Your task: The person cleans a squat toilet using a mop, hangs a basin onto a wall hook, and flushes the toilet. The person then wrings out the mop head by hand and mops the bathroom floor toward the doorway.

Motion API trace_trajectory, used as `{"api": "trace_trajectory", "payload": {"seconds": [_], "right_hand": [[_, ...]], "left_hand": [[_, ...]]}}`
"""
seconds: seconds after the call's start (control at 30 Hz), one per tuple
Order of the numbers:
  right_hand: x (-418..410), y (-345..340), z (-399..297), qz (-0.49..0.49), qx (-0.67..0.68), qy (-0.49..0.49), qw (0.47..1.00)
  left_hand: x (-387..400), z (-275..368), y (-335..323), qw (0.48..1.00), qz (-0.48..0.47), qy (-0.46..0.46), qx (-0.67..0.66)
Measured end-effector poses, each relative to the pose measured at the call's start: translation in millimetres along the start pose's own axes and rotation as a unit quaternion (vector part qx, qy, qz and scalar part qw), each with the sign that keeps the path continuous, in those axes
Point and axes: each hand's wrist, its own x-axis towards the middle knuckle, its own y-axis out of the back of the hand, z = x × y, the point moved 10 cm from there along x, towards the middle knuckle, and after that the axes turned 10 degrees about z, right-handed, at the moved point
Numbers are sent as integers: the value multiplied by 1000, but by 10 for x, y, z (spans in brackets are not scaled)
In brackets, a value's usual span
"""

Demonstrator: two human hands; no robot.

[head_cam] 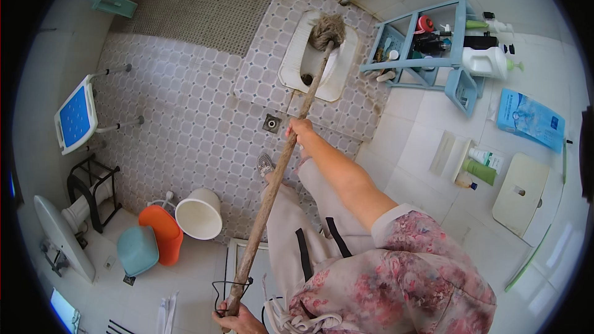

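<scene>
A string mop with a long wooden handle (269, 197) slants across the middle. Its matted grey-brown head (328, 32) rests at the upper part of a white squat toilet (290, 67), by the basin's edge. My right hand (300, 131) is closed around the handle partway along, with the arm stretched forward. Near the handle's top end, at the bottom of the view, my left hand (239, 320) grips it beside a loop of dark wire (232, 283). The toilet's drain hole shows below the mop head, left of the handle.
A blue shelf rack (410, 62) with bottles stands right of the toilet. A floor drain (271, 123) lies below it. At left are a shower seat (76, 116), a white bucket (199, 213), orange (160, 234) and teal (138, 250) plastic containers, and a washbasin (62, 236). A mat (199, 2) covers the upper-left floor.
</scene>
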Motion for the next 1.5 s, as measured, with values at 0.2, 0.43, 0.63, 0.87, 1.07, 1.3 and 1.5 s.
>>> {"api": "trace_trajectory", "payload": {"seconds": [0.2,0.43,0.63,0.87,1.07,1.3,1.5], "right_hand": [[-474,-12,629,-40,113,-56,991],[-1938,22,1239,-53,148,-160,975],[-2585,230,1265,-49,153,-147,976],[-3125,247,1331,-86,157,-178,968],[-2551,217,1479,-62,121,-164,977],[-745,-166,1196,-52,-9,-114,992],[-360,-130,734,64,-107,-49,991]], "left_hand": [[600,51,666,994,99,-6,-44],[1515,875,1582,978,177,-89,-58],[1928,1222,1729,980,171,-102,-25],[1898,1419,1702,990,110,-84,-39],[1194,1165,1379,980,154,-124,13],[1089,457,910,979,201,-41,17],[800,204,577,987,158,21,-13]]}}
